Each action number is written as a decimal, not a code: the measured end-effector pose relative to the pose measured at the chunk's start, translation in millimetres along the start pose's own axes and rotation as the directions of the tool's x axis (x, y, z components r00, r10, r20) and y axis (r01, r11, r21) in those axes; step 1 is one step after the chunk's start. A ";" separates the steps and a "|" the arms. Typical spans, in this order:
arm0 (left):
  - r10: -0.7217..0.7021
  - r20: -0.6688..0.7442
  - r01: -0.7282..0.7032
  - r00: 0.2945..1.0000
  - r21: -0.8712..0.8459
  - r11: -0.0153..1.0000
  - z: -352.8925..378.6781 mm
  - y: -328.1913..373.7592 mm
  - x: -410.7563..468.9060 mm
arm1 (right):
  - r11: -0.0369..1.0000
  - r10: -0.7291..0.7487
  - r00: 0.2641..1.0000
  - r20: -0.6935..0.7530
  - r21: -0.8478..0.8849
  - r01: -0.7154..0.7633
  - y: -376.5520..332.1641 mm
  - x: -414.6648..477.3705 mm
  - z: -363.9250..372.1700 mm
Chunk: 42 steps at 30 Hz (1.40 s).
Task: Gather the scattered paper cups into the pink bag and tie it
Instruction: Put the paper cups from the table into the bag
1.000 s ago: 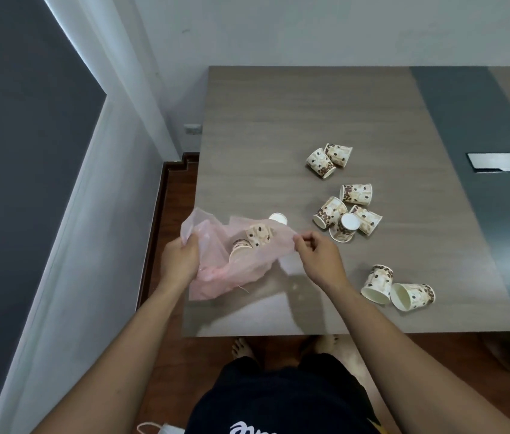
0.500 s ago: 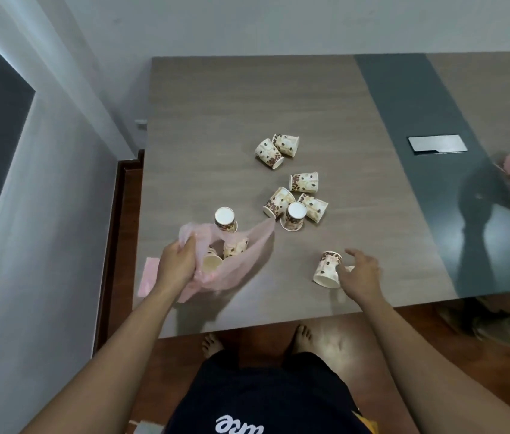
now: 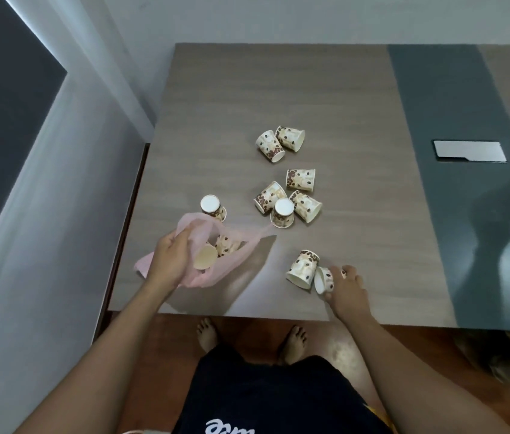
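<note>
My left hand point(image 3: 170, 261) grips the rim of the pink bag point(image 3: 234, 261), holding its mouth open near the table's front left edge. Two paper cups point(image 3: 216, 250) with a coffee-bean print lie inside it. My right hand point(image 3: 346, 289) closes around a cup lying on its side point(image 3: 324, 279) near the front edge, next to another fallen cup point(image 3: 303, 269). An upside-down cup point(image 3: 213, 207) stands just behind the bag. Several more cups point(image 3: 288, 197) are clustered mid-table, and two cups point(image 3: 280, 142) lie farther back.
The wooden table point(image 3: 278, 89) has a dark glossy strip point(image 3: 454, 120) on the right with a silver plate point(image 3: 469, 151) set in it. A white wall and grey panel run along the left. My bare feet stand on the brown floor below the table edge.
My right hand let go of the bag, moved right to the two cups near the front edge and closed on one. My left hand alone now holds the bag.
</note>
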<state>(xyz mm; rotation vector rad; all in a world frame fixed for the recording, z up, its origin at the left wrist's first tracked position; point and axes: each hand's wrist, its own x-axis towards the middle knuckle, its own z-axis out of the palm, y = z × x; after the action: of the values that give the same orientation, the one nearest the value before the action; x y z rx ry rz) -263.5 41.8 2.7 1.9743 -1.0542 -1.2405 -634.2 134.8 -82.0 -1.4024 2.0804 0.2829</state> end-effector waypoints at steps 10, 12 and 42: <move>0.158 -0.244 -0.071 0.957 0.333 0.940 11.7 -6.0 -27.5 | 0.920 0.009 0.984 -0.177 0.386 0.062 -3.9 34.7 -31.6; 0.176 -0.247 -0.082 0.953 0.350 0.933 12.3 -6.4 -28.3 | 0.812 -0.018 0.971 -0.240 0.563 0.154 -16.4 38.3 -46.5; -0.155 -0.098 0.150 0.983 -0.055 0.987 -71.5 14.2 56.8 | 0.823 -0.236 0.883 -0.405 0.400 0.403 -197.6 17.1 -17.9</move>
<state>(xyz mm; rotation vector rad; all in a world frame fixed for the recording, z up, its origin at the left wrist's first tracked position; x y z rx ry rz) -188.1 -9.7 16.7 2.0908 -0.8296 -1.2169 -468.1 30.5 -47.6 -1.5279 1.9279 -0.6215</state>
